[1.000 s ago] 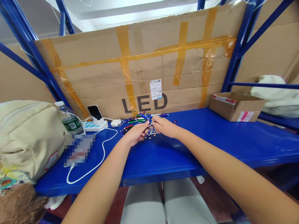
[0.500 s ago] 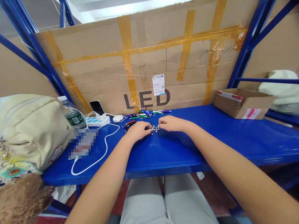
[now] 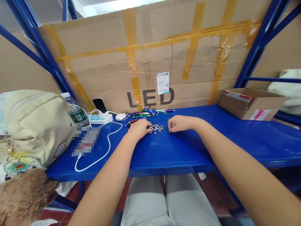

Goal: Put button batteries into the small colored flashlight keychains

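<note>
My left hand is closed around a slim black tube, whose end pokes out past the thumb and fingertips. Just right of it, several small round silver button cells lie loosely scattered on the blue tabletop. My right hand is pinched low over the table, right of these cells. A small silvery bit shows at its fingertips and looks like another button cell, mostly hidden by the fingers. Behind my hands lies a pile of thin coloured metal tubes with small clips. A few more tubes, red and dark, are partly covered by my left hand.
A white power strip with plugs, a phone, a water bottle and a cream bag stand at the left. A white cable loops across the blue table. An open cardboard box sits at the right.
My right hand has moved right, away from the button cells, which now show more fully. My left hand keeps its hold on the black tube. The view has shifted slightly.
</note>
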A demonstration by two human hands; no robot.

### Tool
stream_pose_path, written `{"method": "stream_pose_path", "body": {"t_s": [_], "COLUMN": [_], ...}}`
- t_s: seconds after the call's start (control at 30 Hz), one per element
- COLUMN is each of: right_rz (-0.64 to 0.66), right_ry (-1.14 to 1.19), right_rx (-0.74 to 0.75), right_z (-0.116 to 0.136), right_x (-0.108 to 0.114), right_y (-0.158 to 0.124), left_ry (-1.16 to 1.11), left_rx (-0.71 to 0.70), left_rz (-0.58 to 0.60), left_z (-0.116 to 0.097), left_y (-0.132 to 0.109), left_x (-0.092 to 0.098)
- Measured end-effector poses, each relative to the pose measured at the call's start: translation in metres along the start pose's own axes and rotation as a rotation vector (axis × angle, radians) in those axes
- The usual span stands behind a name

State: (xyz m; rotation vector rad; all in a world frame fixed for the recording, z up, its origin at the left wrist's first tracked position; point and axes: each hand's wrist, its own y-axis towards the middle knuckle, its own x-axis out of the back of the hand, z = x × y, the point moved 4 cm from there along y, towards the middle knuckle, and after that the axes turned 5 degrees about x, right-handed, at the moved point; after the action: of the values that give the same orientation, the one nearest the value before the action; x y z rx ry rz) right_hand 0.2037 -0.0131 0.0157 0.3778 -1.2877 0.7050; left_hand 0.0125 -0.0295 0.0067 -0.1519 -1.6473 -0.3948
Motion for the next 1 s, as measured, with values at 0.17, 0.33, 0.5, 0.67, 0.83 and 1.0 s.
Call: {"method": "stream_pose_path", "body": {"t_s": [0.17,0.33,0.5,0.67,0.83,1.0], "right_rz": [-0.003,-0.137,-0.202,-0.205,-0.199,-0.184], "right_ry": [0.053,0.06,0.095,0.09,0.062,0.051], "right_rx": [0.01,0.026,-0.016,-0.015,0.003,0.025], "right_z": [-0.003,-0.002,-0.008,-0.009,-0.004,-0.006], "right_x": [0.001,0.006,0.007,0.006,0.006,0.004], "right_y": [0.0,0.004,0.005,0.006,0.005,0.008], "left_ry": [0.0,-0.008,0.013,0.05,0.095,0.137], "left_rx": [-0.013,0.064,0.278,0.339,0.353,0.386], "left_rz": [-0.056,-0.131,-0.086,-0.044,-0.036,-0.064], "left_z": [0.006,0.027,0.047,0.052,0.055,0.048], "left_y": [0.002,0.002,-0.003,-0.003,-0.003,0.002], "left_x": [0.0,0.008,0.01,0.007,0.005,0.01]}}
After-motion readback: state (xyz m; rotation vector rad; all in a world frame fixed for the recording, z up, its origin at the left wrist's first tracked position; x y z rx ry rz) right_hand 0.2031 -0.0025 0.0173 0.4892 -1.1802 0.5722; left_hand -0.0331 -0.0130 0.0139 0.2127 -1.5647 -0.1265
